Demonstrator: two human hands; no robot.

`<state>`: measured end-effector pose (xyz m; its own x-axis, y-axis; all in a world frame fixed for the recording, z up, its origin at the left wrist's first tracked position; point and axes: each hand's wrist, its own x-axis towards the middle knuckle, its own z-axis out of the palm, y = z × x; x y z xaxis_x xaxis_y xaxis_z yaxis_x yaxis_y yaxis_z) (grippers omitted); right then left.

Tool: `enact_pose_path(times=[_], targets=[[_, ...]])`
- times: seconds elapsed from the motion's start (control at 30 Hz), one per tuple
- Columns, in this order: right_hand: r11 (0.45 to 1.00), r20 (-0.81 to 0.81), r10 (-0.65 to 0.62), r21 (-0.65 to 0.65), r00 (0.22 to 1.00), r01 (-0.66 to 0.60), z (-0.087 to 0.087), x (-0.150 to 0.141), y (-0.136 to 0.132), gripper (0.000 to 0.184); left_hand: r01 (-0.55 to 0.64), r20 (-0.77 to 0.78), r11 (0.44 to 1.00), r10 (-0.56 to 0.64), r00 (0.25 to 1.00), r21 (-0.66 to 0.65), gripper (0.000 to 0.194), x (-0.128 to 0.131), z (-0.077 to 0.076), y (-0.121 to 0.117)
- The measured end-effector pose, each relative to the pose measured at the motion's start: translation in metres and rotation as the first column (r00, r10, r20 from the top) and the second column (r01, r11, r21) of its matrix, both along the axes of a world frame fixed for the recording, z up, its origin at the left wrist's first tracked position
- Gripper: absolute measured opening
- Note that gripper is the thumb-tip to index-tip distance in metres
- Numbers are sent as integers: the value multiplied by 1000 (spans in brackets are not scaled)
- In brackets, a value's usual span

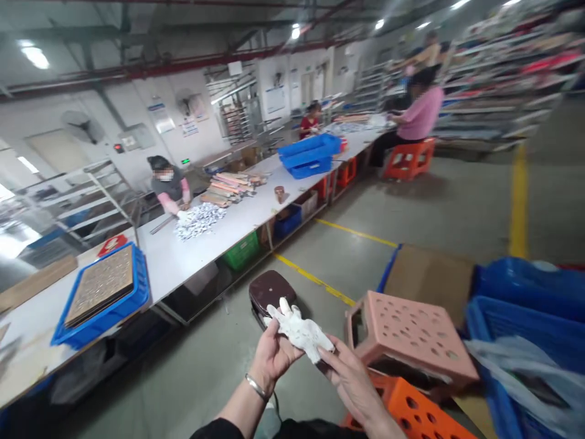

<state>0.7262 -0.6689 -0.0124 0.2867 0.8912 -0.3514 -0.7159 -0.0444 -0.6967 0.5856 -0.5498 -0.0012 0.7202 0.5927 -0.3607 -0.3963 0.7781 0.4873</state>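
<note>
Both my hands are raised in front of me at the bottom middle of the head view. My left hand (270, 356), with a silver bangle on the wrist, grips one end of a white dotted work glove (299, 330). My right hand (351, 378) meets the glove's other end with its fingers stretched along it. The glove lies crumpled between the two hands, its fingers pointing up and left. A dark brown stool seat (270, 288) stands on the floor just beyond the glove.
A pink perforated stool (411, 332) and an orange one (411, 411) stand at my right, with blue crates (525, 317) and cardboard behind. A long white table (219, 235) runs along the left with blue crates, stacked pieces and seated workers. Yellow lines mark the grey floor.
</note>
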Motion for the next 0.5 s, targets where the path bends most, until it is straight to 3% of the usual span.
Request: enact_pose_path(times=[0.07, 0.13, 0.2, 0.27, 0.37, 0.5], targets=[[998, 72, 61, -6, 996, -60, 6, -5, 28, 93, -167, -303, 986, 153, 940, -19, 44, -23, -1, 9], [989, 219, 143, -5, 965, -145, 11, -11, 59, 98, -361, -572, 932, 306, 761, 18, 45, -49, -3, 18], [970, 403, 227, -11, 887, -243, 13, -22, 91, 96, -470, -624, 865, 468, 626, 177, 50, -70, -3, 27], [935, 547, 313, -36, 776, -352, 13, -37, 122, 92, -418, -491, 838, 544, 680, 350, 56, -83, 2, 36], [856, 670, 426, -80, 608, -511, 11, -58, 164, 86, -281, -303, 843, 446, 842, 458, 60, -92, 11, 56], [804, 688, 477, -89, 547, -588, 8, -79, 213, 81, -386, -270, 842, 499, 824, 377, 57, -103, 13, 96]])
